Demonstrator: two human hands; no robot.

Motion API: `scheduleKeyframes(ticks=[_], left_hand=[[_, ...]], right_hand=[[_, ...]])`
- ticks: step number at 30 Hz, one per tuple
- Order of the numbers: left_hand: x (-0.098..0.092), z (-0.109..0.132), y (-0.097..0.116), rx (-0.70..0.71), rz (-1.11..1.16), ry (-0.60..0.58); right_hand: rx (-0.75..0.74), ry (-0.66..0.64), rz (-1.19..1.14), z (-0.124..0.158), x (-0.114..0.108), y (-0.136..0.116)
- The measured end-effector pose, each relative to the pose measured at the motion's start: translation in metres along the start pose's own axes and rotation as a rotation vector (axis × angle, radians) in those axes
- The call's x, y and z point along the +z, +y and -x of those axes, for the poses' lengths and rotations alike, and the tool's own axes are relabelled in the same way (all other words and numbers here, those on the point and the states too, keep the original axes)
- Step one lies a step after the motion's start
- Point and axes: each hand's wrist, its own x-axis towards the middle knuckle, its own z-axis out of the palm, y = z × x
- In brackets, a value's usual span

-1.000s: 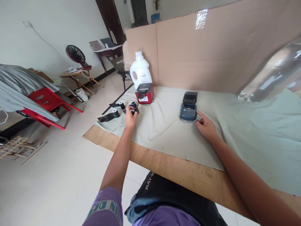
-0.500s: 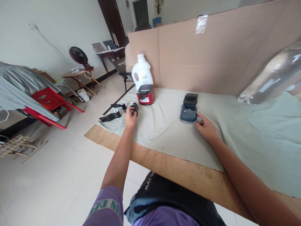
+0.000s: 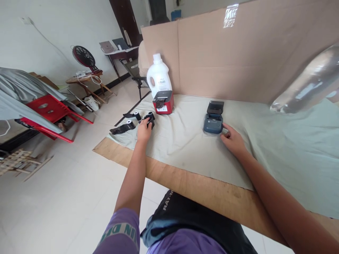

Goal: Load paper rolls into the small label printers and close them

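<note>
A: How is the left hand (image 3: 144,131) placed?

B: It is laid over a dark roll (image 3: 151,123), at the left of the worktop (image 3: 180,176). Because the roll is partly covered, it cannot be told whether it is clamped.

A: And the right hand (image 3: 234,141)?

B: Its finger and thumb are held slightly apart, and the right side of the printer (image 3: 213,126) seems to be touched by them. The lid (image 3: 215,107) is raised at the far side.

A: What could go wrong?

B: The far roll (image 3: 151,115) stands just behind the dark one, so it could be knocked over by a careless finger. The cloth (image 3: 185,148) is wrinkled; if it were dragged, the rolls could be tipped. By too strong a push, the printer could be slid leftward.
</note>
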Motion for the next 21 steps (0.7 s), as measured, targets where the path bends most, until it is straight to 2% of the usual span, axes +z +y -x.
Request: scheduleKeyframes(ticks=[7,10,13,15,18,21], left_hand=[[-0.005,0.024,0.024,-0.110,-0.305,-0.088],[-0.012,0.019,0.034,-0.110,-0.323,0.022],[-0.021,-0.015,0.039,-0.108,-0.279,0.095],[-0.024,-0.047,0.039,-0.091,-0.254,-0.033],[-0.021,-0.092,0.039,-0.055,-0.252,-0.292],[-0.023,-0.117,0.039,-0.054,-0.260,-0.431]], right_hand=[[0.001,-0.003,0.005,0.001,-0.002,-0.002],[-0.017,-0.007,-0.022,0.001,-0.002,-0.002],[-0.013,-0.012,-0.037,0.001,-0.001,-0.001],[-0.006,-0.008,-0.037,0.000,-0.001,0.000],[-0.024,-0.004,-0.035,-0.001,0.000,0.001],[-0.033,0.001,-0.046,-0.002,0.002,0.004]])
